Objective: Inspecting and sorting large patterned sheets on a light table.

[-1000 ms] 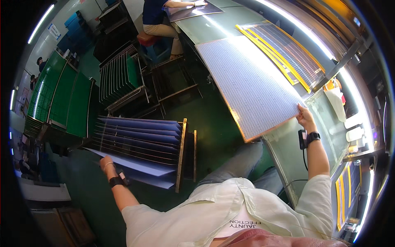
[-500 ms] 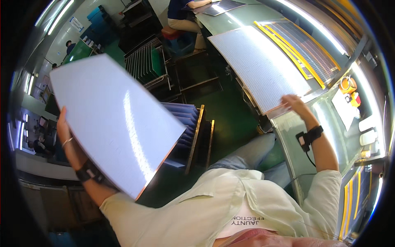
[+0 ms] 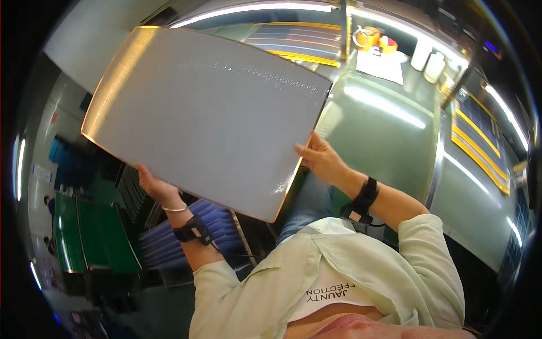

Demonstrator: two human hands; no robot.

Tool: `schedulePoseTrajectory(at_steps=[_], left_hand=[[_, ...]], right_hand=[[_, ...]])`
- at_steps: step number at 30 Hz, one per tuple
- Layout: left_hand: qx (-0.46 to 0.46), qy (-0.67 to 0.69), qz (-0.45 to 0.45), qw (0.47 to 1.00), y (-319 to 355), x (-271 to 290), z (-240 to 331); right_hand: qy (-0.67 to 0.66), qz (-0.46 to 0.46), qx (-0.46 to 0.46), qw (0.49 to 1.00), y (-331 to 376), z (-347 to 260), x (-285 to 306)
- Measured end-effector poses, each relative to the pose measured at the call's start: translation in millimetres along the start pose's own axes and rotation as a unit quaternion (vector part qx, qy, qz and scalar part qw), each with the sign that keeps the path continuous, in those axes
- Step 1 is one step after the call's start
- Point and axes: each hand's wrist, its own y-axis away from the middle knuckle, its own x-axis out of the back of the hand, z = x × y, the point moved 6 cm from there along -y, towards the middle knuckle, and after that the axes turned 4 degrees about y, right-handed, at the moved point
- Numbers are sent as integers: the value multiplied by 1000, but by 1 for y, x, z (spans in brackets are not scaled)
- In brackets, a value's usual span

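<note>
A large, thin, grey board [image 3: 209, 118] with bright copper-coloured edges is held up in front of me, tilted. My left hand [image 3: 158, 187] grips its lower left edge, thumb over the near face and the other fingers hidden behind. At the right edge, my right hand [image 3: 323, 158] is closed on the board, with its thumb on the face. Small specks and a streak of reflected light show on the surface. The board covers much of the bench behind it.
The glass-topped bench [image 3: 378, 124] runs to the right, reflecting lamps. On it stand white bottles [image 3: 433, 66], a white sheet [image 3: 379, 68] and an orange item [image 3: 370, 38]. Yellow-edged panels [image 3: 480, 144] lie farther right. A rack of bluish boards [image 3: 180, 234] is below my left arm.
My view has turned to the right. The board that my left hand alone held out at the left is now in front of me, and my right hand has closed on it.
</note>
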Motion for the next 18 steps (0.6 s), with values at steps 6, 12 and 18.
schedulePoseTrajectory(at_steps=[6,12,18], left_hand=[[171,-23,-23,985,29,-59,-114],[221,31,-296,929,120,-136,-164],[311,13,-344,886,176,-163,-186]], right_hand=[[112,96,126,981,52,-69,83],[194,197,117,954,144,-128,137],[229,272,101,929,197,-140,153]])
